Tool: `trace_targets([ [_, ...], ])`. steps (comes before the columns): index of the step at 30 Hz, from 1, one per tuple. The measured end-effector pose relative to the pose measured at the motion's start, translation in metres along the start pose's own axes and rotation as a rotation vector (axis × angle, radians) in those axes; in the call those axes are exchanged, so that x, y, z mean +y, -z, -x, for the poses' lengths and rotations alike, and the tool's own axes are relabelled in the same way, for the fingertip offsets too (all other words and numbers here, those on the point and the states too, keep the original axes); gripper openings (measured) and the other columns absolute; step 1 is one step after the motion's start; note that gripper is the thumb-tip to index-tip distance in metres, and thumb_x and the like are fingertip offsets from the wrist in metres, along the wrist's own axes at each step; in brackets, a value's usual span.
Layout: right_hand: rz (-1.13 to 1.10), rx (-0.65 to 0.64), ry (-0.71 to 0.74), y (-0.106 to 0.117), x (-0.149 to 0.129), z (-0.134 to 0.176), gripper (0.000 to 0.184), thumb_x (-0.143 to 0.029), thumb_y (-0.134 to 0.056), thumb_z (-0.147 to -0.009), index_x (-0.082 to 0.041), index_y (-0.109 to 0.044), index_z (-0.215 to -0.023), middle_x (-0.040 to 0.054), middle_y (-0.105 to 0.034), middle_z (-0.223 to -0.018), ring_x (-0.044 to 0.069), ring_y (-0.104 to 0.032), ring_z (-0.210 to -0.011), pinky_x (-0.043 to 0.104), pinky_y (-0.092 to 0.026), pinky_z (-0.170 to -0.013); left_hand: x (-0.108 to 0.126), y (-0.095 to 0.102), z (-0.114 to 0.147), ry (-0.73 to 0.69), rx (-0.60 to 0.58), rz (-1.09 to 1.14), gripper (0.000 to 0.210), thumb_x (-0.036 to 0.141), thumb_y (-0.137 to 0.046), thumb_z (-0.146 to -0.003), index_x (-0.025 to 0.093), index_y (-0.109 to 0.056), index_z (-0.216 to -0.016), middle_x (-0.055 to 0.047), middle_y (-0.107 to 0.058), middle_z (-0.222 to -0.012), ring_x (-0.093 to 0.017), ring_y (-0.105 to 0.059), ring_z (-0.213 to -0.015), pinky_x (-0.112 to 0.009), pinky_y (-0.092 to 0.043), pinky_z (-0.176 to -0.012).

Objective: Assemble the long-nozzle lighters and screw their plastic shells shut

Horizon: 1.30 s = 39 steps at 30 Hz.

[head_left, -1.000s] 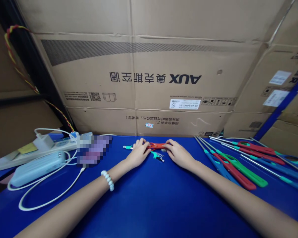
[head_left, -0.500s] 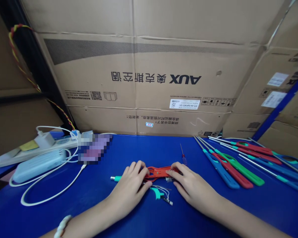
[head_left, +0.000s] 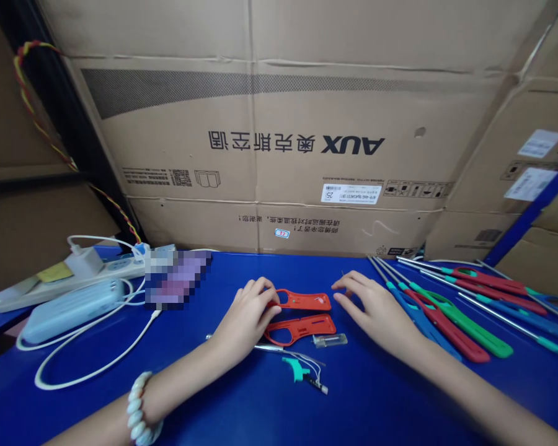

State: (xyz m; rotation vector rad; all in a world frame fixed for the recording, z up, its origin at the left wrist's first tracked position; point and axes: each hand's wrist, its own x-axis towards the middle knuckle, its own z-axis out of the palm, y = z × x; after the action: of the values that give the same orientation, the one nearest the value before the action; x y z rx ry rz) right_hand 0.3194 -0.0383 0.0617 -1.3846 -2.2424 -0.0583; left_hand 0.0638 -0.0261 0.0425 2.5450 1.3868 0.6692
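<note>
My left hand (head_left: 251,313) pinches the looped end of one red plastic lighter handle half (head_left: 309,301). Just in front lies a second red handle half (head_left: 314,325), inner side up, its loop end near my left thumb. My right hand (head_left: 369,303) hovers by the right end of the pinched half, fingers apart and holding nothing. Nearer me are a clear fuel tank (head_left: 332,340), a metal tube (head_left: 270,348) partly hidden by my left hand, a green trigger (head_left: 297,370) and a black-and-white igniter (head_left: 317,386) with white wires.
Several long-necked lighters with blue, red and green handles (head_left: 469,319) lie at the right. On the left are a power strip (head_left: 116,267), a pale blue power bank (head_left: 74,310), white cables (head_left: 97,379) and a blurred phone (head_left: 181,279). A cardboard wall (head_left: 283,105) stands behind.
The red handle was one stacked piece between both hands; now its two halves lie apart, one behind the other. My right hand has let go and moved right, uncovering the clear tank.
</note>
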Motion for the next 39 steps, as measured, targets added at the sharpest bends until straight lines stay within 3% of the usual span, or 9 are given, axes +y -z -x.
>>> trace_targets([
  [8, -0.091, -0.095, 0.158, -0.024, -0.004, 0.011, 0.011, -0.017, -0.046, -0.092, -0.021, -0.055, -0.088, 0.0049, -0.059, -0.095, 0.02, -0.056, -0.086, 0.039, -0.043, -0.082, -0.011, -0.006, 0.0, 0.022, -0.002, 0.002, 0.006, 0.02, -0.054, -0.089, 0.02, -0.06, -0.087, -0.004, -0.056, -0.103, -0.023, -0.049, -0.094, -0.037, -0.039, -0.077],
  [13, -0.081, -0.047, 0.202, -0.033, -0.001, 0.011, 0.016, -0.016, -0.04, -0.094, -0.02, -0.053, -0.084, 0.005, -0.056, -0.087, 0.019, -0.052, -0.082, 0.037, -0.042, -0.079, -0.001, 0.002, 0.005, -0.099, 0.065, 0.074, 0.011, 0.015, -0.052, -0.09, 0.022, -0.058, -0.096, -0.003, -0.055, -0.11, -0.022, -0.048, -0.101, -0.037, -0.038, -0.085],
  [20, -0.144, 0.113, 0.214, -0.047, 0.005, 0.01, 0.019, -0.017, -0.038, -0.094, -0.019, -0.052, -0.082, 0.0045, -0.056, -0.077, 0.019, -0.049, -0.076, 0.034, -0.039, -0.076, 0.018, 0.001, 0.014, -0.416, -0.2, 0.156, 0.021, 0.019, -0.048, -0.095, 0.024, -0.056, -0.114, -0.003, -0.058, -0.114, -0.019, -0.05, -0.106, -0.033, -0.036, -0.095],
  [31, -0.152, 0.175, 0.213, -0.043, 0.003, 0.011, 0.022, -0.016, -0.037, -0.092, -0.019, -0.049, -0.074, 0.0021, -0.051, -0.069, 0.017, -0.045, -0.067, 0.031, -0.034, -0.066, 0.008, 0.001, 0.005, -0.388, -0.163, 0.138, 0.019, 0.019, -0.041, -0.097, 0.021, -0.06, -0.1, -0.005, -0.06, -0.104, -0.019, -0.054, -0.097, -0.033, -0.037, -0.089],
  [39, -0.161, 0.195, 0.201, -0.041, 0.005, 0.01, 0.02, -0.013, -0.039, -0.089, -0.019, -0.047, -0.072, 0.0003, -0.046, -0.066, 0.017, -0.042, -0.064, 0.03, -0.032, -0.064, 0.009, -0.007, -0.038, -0.409, -0.106, -0.006, 0.018, 0.013, -0.043, -0.096, 0.019, -0.061, -0.095, -0.003, -0.061, -0.097, -0.018, -0.053, -0.092, -0.031, -0.036, -0.082],
])
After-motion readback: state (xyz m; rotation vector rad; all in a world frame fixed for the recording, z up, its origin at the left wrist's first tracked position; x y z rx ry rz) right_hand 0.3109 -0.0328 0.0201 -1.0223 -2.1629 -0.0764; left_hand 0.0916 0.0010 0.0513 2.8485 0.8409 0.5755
